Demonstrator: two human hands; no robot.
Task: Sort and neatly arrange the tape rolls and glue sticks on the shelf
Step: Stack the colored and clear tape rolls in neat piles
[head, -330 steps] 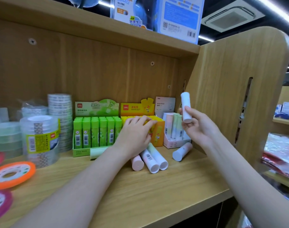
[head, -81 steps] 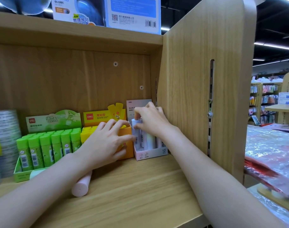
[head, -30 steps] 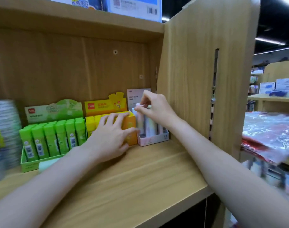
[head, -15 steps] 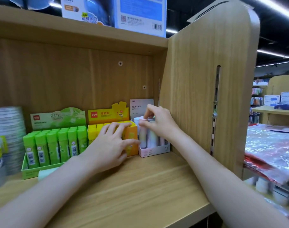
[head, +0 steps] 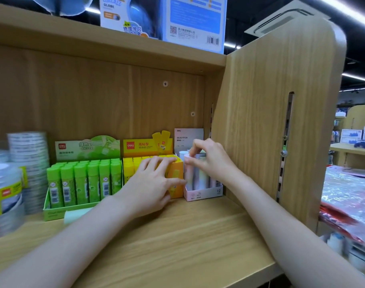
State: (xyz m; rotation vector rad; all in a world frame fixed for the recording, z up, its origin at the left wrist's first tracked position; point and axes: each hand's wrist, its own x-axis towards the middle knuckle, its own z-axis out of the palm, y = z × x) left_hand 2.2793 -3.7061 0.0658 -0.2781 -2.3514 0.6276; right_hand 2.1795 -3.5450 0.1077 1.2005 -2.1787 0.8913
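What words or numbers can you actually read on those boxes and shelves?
"GLOBE": blue box on the top shelf.
"GLUE STICK": white card behind the pastel sticks.
"12": pink tray.
"deli": yellow box header and green box header.
Barcodes, small print and tape labels: too blurred.

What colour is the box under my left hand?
Yellow and orange box, under the left hand; head view.

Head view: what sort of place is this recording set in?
Most likely a stationery shop. Green glue sticks stand in a branded retail display box, barcodes facing out; a boxed globe with barcode sits on the wooden shelf above; further stocked shelving shows at right.
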